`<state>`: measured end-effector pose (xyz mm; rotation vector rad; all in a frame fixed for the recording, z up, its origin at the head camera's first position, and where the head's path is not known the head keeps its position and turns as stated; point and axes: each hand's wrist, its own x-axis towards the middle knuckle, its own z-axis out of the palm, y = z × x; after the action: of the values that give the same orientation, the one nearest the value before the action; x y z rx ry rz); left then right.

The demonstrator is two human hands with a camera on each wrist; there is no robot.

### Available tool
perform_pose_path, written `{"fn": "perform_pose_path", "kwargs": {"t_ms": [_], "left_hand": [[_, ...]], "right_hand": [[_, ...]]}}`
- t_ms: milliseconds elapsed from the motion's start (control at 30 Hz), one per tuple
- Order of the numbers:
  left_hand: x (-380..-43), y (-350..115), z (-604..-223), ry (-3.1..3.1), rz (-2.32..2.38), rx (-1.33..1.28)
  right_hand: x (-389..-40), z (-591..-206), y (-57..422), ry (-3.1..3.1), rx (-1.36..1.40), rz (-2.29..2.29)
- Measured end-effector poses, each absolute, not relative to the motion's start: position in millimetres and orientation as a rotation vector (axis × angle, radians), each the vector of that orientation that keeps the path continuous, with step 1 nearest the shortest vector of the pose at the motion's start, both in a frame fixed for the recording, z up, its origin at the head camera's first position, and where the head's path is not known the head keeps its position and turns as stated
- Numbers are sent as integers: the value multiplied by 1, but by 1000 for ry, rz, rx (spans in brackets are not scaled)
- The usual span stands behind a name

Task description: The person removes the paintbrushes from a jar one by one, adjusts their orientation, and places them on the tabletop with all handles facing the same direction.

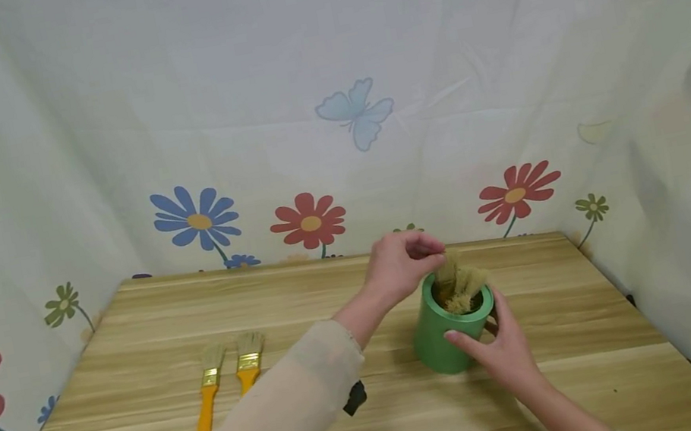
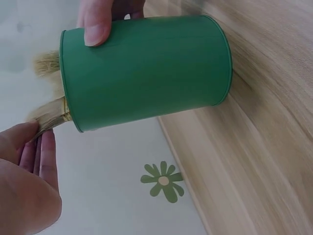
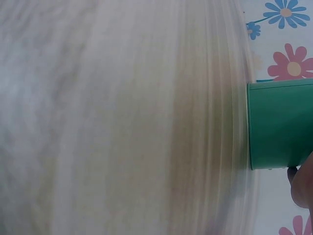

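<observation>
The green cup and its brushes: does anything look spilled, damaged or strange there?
Nothing looks spilled or damaged. The green cup stands upright on the table, with brushes inside it, bristles up. One thing is unclear: a small black object beside the left sleeve, too hidden to identify.

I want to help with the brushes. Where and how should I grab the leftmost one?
I'd pinch the brush by its orange handle, from above and the left. It lies flat, so thumb and finger should fit across the slim handle; its soft bristles are at the far end, and the left sleeve crowds the right.
</observation>
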<state>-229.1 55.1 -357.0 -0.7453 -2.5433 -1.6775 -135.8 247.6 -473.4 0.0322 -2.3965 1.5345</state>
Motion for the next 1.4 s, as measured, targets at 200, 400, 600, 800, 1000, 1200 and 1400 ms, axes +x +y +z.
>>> {"fn": "perform_pose_path", "kwargs": {"t_ms": [200,400,600,800,1000,1200,1400], "left_hand": [[-227,52,-349,-2500,-1687,-749],[-225,50,-338,-2441,-1685,-766],[-221,44,-319,-2411,-1666,-780],[-217,35,-301,-2366,-1654,-793],[-212,24,-287,-2321,-1636,-817],[-208,11,-273,-2256,-1689,-835],[-205,-4,-261,-2203,-1766,-829]], "right_hand": [[-136,-474,247,-2389,31,1539],[-136,-474,247,-2388,39,1539],[-136,-475,248,-2395,41,1540],[-135,-475,248,-2408,41,1522],[-134,-474,247,-2408,40,1533],[-133,-473,246,-2407,40,1538],[-134,-471,246,-2403,37,1542]]}}
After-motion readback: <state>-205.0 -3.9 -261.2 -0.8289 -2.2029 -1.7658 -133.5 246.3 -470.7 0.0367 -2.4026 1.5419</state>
